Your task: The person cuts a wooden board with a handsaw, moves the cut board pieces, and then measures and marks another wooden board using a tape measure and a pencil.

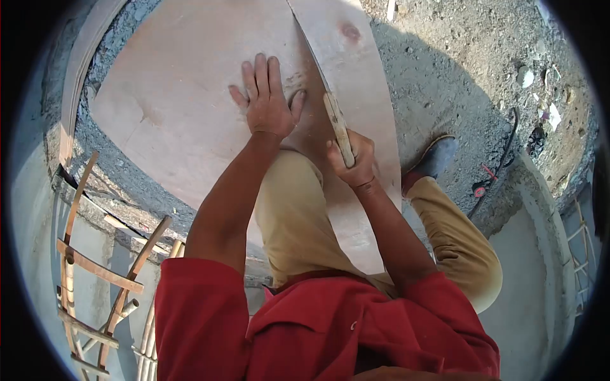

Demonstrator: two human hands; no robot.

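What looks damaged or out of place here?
The board has a dark, ragged blemish left of your left hand, breaking its pale surface. Pale scraps litter the ground at right, looking untidy.

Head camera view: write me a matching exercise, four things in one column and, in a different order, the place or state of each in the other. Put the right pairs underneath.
Things
1. Bare left hand
2. Long thin blade with a pale wooden handle
3. Grey-blue shoe
4. Brown wooden frame of crossed pieces

Places and states
A. Held in the bare right hand
B. At the lower left of the view
C. Palm down, fingers spread, on the large pale brown board
D. On the gravelly grey ground, right of the board

Right pairs: 1-C, 2-A, 3-D, 4-B
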